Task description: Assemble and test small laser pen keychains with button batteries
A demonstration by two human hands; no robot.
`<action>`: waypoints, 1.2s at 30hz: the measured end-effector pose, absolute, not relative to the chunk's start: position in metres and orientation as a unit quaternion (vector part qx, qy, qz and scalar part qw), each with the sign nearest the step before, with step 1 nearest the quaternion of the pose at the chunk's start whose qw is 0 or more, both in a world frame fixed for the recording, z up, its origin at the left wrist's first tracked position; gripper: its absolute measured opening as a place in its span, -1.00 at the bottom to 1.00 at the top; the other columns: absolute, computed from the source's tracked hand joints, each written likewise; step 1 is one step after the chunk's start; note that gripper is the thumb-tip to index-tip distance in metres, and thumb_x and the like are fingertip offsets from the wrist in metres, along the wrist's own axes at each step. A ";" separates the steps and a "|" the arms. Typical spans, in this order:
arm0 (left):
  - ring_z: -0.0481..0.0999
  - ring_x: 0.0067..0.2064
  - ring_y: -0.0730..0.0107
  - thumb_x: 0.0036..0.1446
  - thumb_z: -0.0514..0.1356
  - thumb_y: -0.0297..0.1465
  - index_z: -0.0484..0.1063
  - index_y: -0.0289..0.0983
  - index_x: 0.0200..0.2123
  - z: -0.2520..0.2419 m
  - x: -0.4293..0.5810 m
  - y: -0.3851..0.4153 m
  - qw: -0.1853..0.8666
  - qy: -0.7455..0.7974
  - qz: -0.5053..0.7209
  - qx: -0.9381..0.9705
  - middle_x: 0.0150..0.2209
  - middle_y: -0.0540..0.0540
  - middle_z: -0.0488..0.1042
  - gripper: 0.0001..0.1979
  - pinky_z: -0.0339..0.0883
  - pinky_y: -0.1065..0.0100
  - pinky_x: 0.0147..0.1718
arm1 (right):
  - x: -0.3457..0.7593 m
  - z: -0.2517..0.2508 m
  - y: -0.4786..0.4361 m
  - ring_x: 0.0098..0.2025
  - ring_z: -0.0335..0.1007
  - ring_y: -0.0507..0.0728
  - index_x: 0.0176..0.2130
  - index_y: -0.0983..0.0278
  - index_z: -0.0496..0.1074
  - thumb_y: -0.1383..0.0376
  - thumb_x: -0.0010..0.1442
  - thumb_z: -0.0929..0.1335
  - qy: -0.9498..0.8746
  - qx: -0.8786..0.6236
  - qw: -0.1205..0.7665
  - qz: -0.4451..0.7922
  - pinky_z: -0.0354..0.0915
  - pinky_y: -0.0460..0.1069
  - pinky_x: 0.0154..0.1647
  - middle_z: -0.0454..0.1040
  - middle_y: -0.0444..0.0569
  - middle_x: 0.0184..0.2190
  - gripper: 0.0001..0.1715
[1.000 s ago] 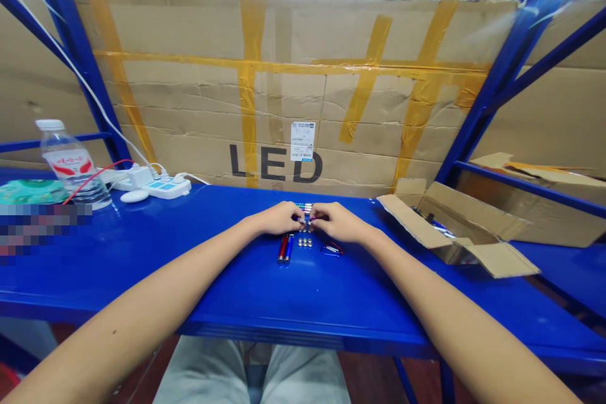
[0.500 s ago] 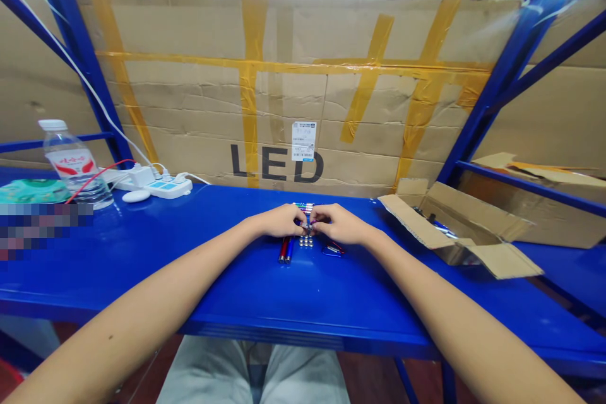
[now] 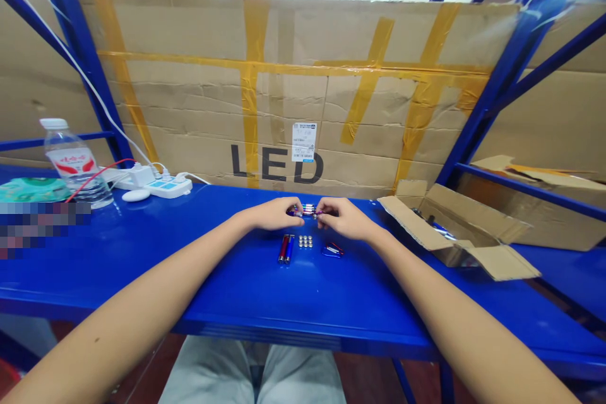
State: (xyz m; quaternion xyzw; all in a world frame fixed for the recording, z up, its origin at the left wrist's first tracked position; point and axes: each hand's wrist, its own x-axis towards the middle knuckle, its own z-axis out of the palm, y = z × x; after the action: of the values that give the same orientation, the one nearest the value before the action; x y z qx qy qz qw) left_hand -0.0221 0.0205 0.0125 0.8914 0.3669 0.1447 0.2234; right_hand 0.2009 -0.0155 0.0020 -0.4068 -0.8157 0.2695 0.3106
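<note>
My left hand (image 3: 278, 213) is at the back middle of the blue table, its fingers curled round a small purple, shiny piece that they mostly hide. Opposite it, my right hand (image 3: 344, 218) has thumb and fingers pinched, with a bit of purple at the tips. Between the hands lies a stack of small multicoloured metallic tubes (image 3: 309, 209). Nearer to me are a red tube (image 3: 283, 249) and a blue tube (image 3: 289, 250) side by side. Small silver button-like pieces (image 3: 305, 242) sit in rows beside them. Blue and red carabiner-like clips (image 3: 332, 251) lie below my right hand.
At the right stands an open cardboard box (image 3: 454, 227) with metallic parts inside. A water bottle (image 3: 76, 164), a power strip (image 3: 170, 186) and a white oval object (image 3: 136, 196) are at the left. A large cardboard sheet (image 3: 199, 107) closes off the back.
My hands were together over the silver pieces. They have moved apart and slightly back, to either side of the multicoloured tubes, uncovering the silver pieces.
</note>
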 end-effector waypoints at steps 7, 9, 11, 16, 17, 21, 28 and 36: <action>0.39 -0.31 0.31 0.16 0.07 -0.27 0.39 -0.31 -0.24 0.028 -0.043 0.008 0.083 0.464 0.006 0.882 -0.24 -0.18 0.48 -0.76 0.22 0.36 -0.33 | 0.210 0.000 -0.010 -0.43 0.39 0.07 -0.38 0.27 0.33 0.37 0.14 0.27 -0.814 -0.457 0.290 0.210 0.24 -0.04 -0.36 0.51 -0.09 -0.48 -0.93; 0.39 -0.37 0.32 0.10 0.13 -0.29 0.44 -0.31 -0.33 0.029 -0.040 0.001 0.071 0.491 -0.027 0.868 -0.30 -0.19 0.49 -0.79 0.21 0.37 -0.37 | 0.211 -0.002 -0.009 -0.41 0.39 0.06 -0.37 0.27 0.33 0.40 0.12 0.27 -0.818 -0.470 0.273 0.189 0.23 -0.05 -0.36 0.52 -0.09 -0.46 -0.93; 0.39 -0.42 0.34 0.04 0.17 -0.33 0.47 -0.31 -0.39 0.029 -0.037 -0.004 0.075 0.514 -0.046 0.853 -0.35 -0.19 0.51 -0.83 0.21 0.38 -0.40 | 0.212 -0.003 -0.008 -0.40 0.39 0.06 -0.36 0.27 0.34 0.42 0.10 0.27 -0.821 -0.476 0.262 0.177 0.23 -0.06 -0.36 0.52 -0.08 -0.44 -0.91; 0.41 -0.47 0.39 -0.07 0.25 -0.39 0.50 -0.29 -0.44 0.033 -0.034 -0.008 0.112 0.552 -0.020 0.826 -0.46 -0.11 0.52 -0.91 0.21 0.43 -0.45 | 0.213 -0.005 -0.007 -0.41 0.38 0.06 -0.34 0.27 0.34 0.41 0.11 0.27 -0.826 -0.476 0.250 0.172 0.21 -0.06 -0.37 0.51 -0.07 -0.43 -0.93; 0.41 -0.48 0.40 -0.08 0.26 -0.40 0.50 -0.29 -0.45 0.034 -0.034 -0.008 0.122 0.554 -0.013 0.823 -0.49 -0.10 0.52 -0.92 0.21 0.44 -0.45 | 0.213 -0.005 -0.006 -0.40 0.38 0.06 -0.34 0.27 0.34 0.41 0.11 0.27 -0.826 -0.474 0.250 0.174 0.21 -0.07 -0.37 0.51 -0.07 -0.43 -0.93; 0.41 -0.55 0.42 -0.09 0.29 -0.39 0.44 -0.30 -0.48 0.036 -0.038 -0.003 0.180 0.565 -0.009 0.805 -0.60 -0.04 0.47 -0.90 0.26 0.42 -0.47 | 0.213 -0.006 -0.006 -0.40 0.37 0.07 -0.36 0.26 0.33 0.40 0.11 0.28 -0.827 -0.477 0.245 0.171 0.20 -0.07 -0.38 0.51 -0.07 -0.43 -0.94; 0.50 -0.53 0.38 -0.04 0.27 -0.45 0.36 -0.33 -0.46 0.034 -0.039 -0.003 0.318 0.546 -0.001 0.775 -0.60 -0.05 0.47 -0.89 0.41 0.38 -0.46 | 0.212 -0.004 -0.008 -0.41 0.38 0.07 -0.35 0.26 0.32 0.38 0.14 0.26 -0.831 -0.474 0.234 0.174 0.21 -0.06 -0.37 0.49 -0.08 -0.45 -0.94; 0.52 -0.56 0.38 0.01 0.23 -0.49 0.34 -0.33 -0.47 0.035 -0.036 -0.010 0.359 0.529 -0.006 0.769 -0.63 -0.06 0.49 -0.91 0.44 0.35 -0.46 | 0.210 -0.002 -0.011 -0.41 0.33 0.06 -0.38 0.25 0.32 0.38 0.13 0.27 -0.839 -0.473 0.226 0.145 0.16 -0.07 -0.40 0.49 -0.07 -0.43 -0.94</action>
State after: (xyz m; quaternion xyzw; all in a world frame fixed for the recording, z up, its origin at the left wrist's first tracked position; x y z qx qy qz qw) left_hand -0.0360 -0.0101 0.0348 0.7689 0.5292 -0.0058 0.3587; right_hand 0.2100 -0.0105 -0.0019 -0.4733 -0.8390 0.1448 0.2262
